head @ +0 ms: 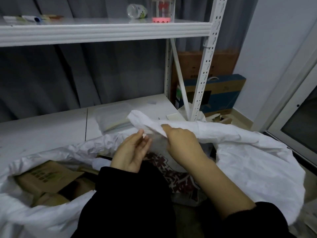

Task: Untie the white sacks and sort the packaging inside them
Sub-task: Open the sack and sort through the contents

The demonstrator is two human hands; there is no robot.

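Untying apparently finished, sorting hardly begun. Left sack (34,212) slumped at lower left, mouth wide open, brown boxes (49,176) still packed inside. Left hand (132,152) at centre, up between both sacks, fingers loosely bent; impossible to tell whether pinching a scrap of tie or nothing at all. Right hand (181,143) just beside it, not touching, clamped on a fold of the right sack (248,152) at its rim, holding that mouth up and open. Inside, below both wrists, a bag (175,177) printed in red and white, with something clear and blurred around it. Probably left to do: emptying both sacks and sorting everything in them. Behind the sacks, a white lower shelf (42,127) of a rack, carrying a stack of clear sleeves (113,115) toward its right end, perhaps a first sorted pile, though far from certain. Above, an upper shelf (103,30) with a tube (30,18) at left, then a clear bottle (137,12) on its side, then a clear jar (163,11) with a pink base. Grey curtain (68,74) behind the rack. Right of the perforated post (207,66), a brown carton (224,60) and a blue carton (219,95) leaning at a pale wall (274,40), and at far right a white door frame (291,91).
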